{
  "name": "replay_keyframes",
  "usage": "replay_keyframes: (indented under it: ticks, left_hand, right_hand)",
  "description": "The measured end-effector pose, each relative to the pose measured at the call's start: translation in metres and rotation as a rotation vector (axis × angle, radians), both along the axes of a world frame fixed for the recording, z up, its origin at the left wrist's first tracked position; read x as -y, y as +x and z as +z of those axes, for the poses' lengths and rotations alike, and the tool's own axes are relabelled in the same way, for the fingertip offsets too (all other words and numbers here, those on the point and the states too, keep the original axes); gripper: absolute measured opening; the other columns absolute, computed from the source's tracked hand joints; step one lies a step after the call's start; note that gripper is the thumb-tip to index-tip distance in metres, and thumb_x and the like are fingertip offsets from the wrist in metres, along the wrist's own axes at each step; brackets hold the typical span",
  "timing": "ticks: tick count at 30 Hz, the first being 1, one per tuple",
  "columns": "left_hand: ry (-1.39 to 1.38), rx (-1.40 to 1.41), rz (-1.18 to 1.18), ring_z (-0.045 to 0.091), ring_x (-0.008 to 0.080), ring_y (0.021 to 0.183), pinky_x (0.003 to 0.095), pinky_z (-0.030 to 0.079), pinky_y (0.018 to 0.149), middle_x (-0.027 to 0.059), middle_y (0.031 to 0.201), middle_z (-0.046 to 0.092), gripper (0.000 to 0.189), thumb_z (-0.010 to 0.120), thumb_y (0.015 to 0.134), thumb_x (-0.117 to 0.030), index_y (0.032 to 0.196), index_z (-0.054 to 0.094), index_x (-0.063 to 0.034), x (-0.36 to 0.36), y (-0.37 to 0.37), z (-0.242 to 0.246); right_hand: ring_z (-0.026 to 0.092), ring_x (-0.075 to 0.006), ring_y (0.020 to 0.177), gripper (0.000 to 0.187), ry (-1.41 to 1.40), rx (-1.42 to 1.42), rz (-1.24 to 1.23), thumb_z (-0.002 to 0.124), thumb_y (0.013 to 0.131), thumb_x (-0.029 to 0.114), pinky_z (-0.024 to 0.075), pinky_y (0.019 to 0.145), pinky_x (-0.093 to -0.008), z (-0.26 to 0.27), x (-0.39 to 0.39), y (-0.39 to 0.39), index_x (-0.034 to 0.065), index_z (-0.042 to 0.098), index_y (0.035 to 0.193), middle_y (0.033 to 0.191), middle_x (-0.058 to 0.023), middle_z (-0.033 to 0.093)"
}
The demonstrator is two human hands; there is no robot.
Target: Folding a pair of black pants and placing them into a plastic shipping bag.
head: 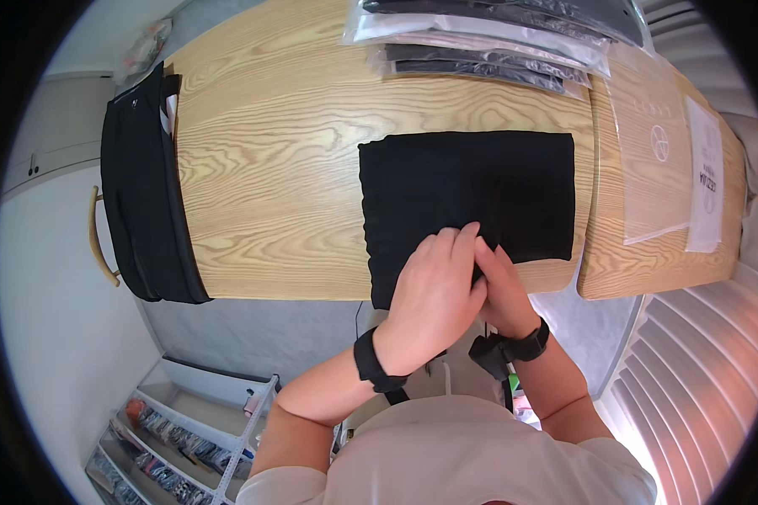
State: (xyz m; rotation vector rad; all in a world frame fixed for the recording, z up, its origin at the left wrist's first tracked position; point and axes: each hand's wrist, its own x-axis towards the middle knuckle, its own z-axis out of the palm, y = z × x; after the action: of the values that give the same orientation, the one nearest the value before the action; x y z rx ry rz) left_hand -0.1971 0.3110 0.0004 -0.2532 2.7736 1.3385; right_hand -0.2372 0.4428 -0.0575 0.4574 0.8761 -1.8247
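A folded black fabric piece, perhaps a garment, lies before me on the wooden table. Its near left corner hangs past the table's front edge. My left hand rests back-up over the near part of the cloth, fingers together, with its thumb toward the other hand. Against it, my right hand holds the cloth's near edge, its fingertips touching the left fingers. A bit of black cloth shows between the two hands. Much of the grip is hidden under the palms. Both wrists wear black straps.
Flat clear-bagged items are stacked at the far edge. A transparent printed bag and a white packet lie on the right tabletop, beyond a gap. Black fabric drapes over the table's left end. Shelving stands lower left.
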Motion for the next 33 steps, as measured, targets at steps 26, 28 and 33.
replay_keyframes:
  ticks: [26, 28, 33]
  left_hand:
    - [0.037, 0.052, 0.416, 0.041, 0.0220, 0.127, 0.0375, 0.036, 0.103, 0.0124, 0.139, 0.040, 0.051, 0.047, 0.094, -0.029, 0.137, 0.035, -0.0043, -0.037, 0.054, -0.134]
    - [0.172, -0.071, 0.286, 0.054, 0.0269, 0.112, 0.0400, 0.044, 0.093, 0.0109, 0.121, 0.057, 0.039, 0.059, 0.088, -0.023, 0.122, 0.055, -0.0049, -0.038, 0.065, -0.138]
    - [-0.166, -0.051, 0.156, 0.060, 0.0343, 0.096, 0.0433, 0.048, 0.081, 0.0125, 0.104, 0.065, 0.023, 0.060, 0.080, -0.011, 0.101, 0.067, -0.0083, -0.040, 0.046, -0.133]
  right_hand:
    - [0.051, -0.0189, 0.110, 0.059, 0.361, -0.581, 0.217, 0.061, 0.071, 0.004, 0.0399, 0.097, -0.0309, 0.058, 0.000, -0.037, -0.0034, 0.042, 0.127, 0.120, -0.0122, 0.055]
    - [0.048, -0.0158, 0.112, 0.063, 0.299, -0.628, 0.249, 0.059, 0.072, -0.003, 0.0379, 0.098, -0.0298, 0.039, -0.040, -0.051, -0.0052, 0.038, 0.132, 0.123, -0.0096, 0.052]
    - [0.044, -0.0192, 0.120, 0.072, 0.607, -0.582, 0.161, 0.058, 0.081, 0.009, 0.0358, 0.099, -0.0270, -0.031, -0.075, -0.064, -0.0070, 0.021, 0.141, 0.132, -0.0147, 0.044]
